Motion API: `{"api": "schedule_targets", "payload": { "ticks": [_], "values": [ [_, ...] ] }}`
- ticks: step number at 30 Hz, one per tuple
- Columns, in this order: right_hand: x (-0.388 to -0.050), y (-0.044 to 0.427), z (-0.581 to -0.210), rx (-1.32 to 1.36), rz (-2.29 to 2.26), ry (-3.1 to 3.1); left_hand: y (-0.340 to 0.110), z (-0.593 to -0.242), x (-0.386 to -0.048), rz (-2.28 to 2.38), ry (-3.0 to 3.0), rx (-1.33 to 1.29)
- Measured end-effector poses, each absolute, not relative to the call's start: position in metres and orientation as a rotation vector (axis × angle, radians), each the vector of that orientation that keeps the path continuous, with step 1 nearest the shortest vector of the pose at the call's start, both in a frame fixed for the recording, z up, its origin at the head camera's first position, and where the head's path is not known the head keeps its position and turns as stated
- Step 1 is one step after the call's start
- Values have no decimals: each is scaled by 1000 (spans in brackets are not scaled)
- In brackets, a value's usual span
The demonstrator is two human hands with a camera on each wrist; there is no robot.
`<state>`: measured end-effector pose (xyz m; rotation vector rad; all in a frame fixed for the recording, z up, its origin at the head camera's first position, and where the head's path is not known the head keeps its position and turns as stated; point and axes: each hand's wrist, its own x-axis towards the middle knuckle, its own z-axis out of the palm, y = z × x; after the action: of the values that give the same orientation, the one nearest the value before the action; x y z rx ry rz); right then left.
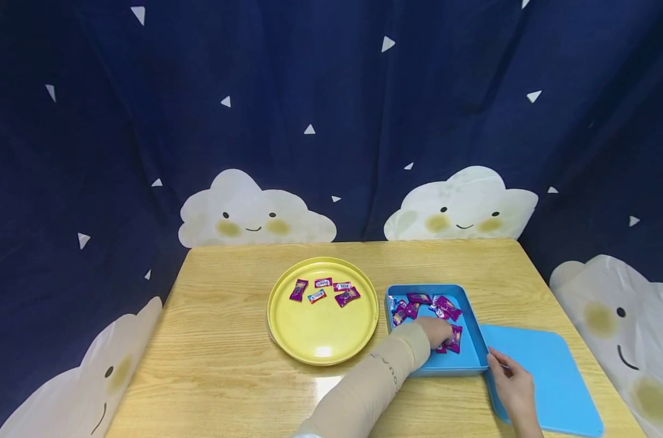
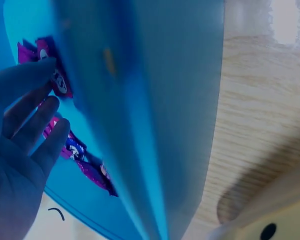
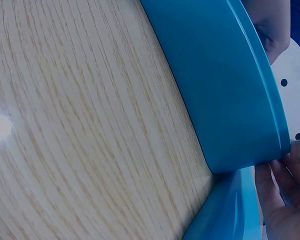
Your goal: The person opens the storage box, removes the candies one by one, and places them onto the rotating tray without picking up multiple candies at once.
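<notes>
A shallow blue box (image 1: pixel 474 328) on the table holds several purple-wrapped candies (image 1: pixel 419 298) and a few smaller white-and-blue ones. My left hand (image 1: pixel 437 332) reaches down inside it. In the left wrist view, the thumb and fingers pinch a purple-wrapped candy (image 2: pixel 60 82) near the box wall, with other candies lying below. The fingertips' far side is partly hidden. At the box's near right corner my right hand (image 1: pixel 514 386) grips the rim between thumb and fingers, as the right wrist view also shows at the box corner (image 3: pixel 270 150).
Left of the box stands a round yellow tray (image 1: pixel 320 331) with several wrapped candies on its far half. A flat blue lid (image 1: pixel 550 377) lies to the right, partly beside the box. Behind the wooden table (image 1: pixel 216 340) hangs a dark blue curtain (image 1: pixel 309 73).
</notes>
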<state>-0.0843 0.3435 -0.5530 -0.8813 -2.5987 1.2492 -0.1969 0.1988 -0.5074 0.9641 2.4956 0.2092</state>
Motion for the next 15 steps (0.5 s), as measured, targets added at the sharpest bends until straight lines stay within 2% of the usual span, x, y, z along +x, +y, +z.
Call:
{"api": "schedule_targets", "payload": {
  "ticks": [6,15],
  "values": [
    [-85,344,-554,-891,1231,-2605,204,-525,-205,-15,2479,1216],
    [-84,345,-554,-883,1277,-2588,208,-538,-204,-134,2477,1303]
  ]
}}
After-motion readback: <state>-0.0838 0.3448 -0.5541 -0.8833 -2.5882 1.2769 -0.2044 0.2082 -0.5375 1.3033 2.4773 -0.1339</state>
